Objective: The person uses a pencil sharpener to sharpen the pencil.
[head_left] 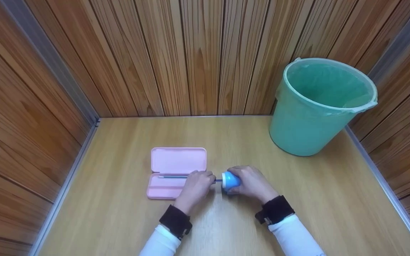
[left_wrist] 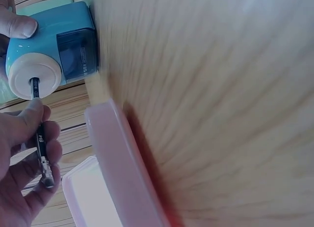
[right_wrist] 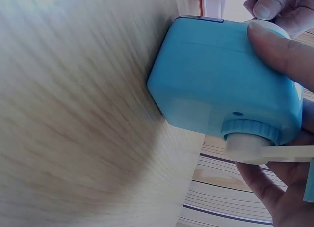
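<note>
My left hand (head_left: 198,186) pinches a dark pencil (left_wrist: 40,143) marked "8H" or "HB", with its tip end in the hole of a blue pencil sharpener (left_wrist: 46,30). The hole sits in a round white front, which faces left. My right hand (head_left: 253,181) grips the sharpener's body, thumb on its upper side and the other fingers round the far side. A cream crank (right_wrist: 289,154) sticks out of the sharpener's back, by the right fingers. Left of the hands lies a pink pencil case (head_left: 178,160), lid raised. A thin grey-blue stick (head_left: 173,176) overlaps its near half.
A green bin (head_left: 304,124) with a liner stands at the back right of the wooden tabletop (head_left: 119,220). Wood-panelled walls (head_left: 201,57) close off the back and both sides. Black bands (head_left: 276,209) circle both wrists over white sleeves.
</note>
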Motion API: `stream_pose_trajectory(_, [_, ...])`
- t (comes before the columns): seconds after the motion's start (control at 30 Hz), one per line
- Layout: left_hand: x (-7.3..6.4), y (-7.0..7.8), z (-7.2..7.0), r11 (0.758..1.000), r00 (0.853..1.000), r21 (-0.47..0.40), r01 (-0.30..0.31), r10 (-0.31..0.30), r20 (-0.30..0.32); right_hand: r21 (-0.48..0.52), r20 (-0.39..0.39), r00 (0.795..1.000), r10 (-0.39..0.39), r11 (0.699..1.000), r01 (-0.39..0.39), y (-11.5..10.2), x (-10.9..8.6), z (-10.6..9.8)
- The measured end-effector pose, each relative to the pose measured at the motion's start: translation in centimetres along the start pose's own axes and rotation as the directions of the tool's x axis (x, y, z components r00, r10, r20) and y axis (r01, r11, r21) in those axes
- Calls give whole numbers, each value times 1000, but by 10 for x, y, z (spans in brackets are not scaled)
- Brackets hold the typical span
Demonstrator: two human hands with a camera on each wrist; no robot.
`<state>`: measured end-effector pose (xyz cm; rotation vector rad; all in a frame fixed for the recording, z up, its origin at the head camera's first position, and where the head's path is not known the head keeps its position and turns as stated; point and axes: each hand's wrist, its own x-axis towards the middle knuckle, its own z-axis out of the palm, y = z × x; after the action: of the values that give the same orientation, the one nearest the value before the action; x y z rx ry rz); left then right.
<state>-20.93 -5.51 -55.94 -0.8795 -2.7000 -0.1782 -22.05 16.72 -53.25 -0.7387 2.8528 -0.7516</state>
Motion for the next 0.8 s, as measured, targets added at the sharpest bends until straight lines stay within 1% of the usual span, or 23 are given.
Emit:
stream_pose_trajectory(0.2, [0, 0, 0, 1000, 1000, 4, 0, 0, -12, 15, 1, 1000, 26, 1000, -26, -1, 0, 1])
stream_pose_trajectory(0.57, [1, 0, -2, 998, 999, -57, 27, -26, 23, 44, 13, 995, 95, 995, -95, 1, -2, 4])
stream_pose_trajectory(0.8, [-1, 2, -3, 999, 999, -33, 37, -37, 0, 8, -7, 996, 86, 996, -86, -1, -6, 7])
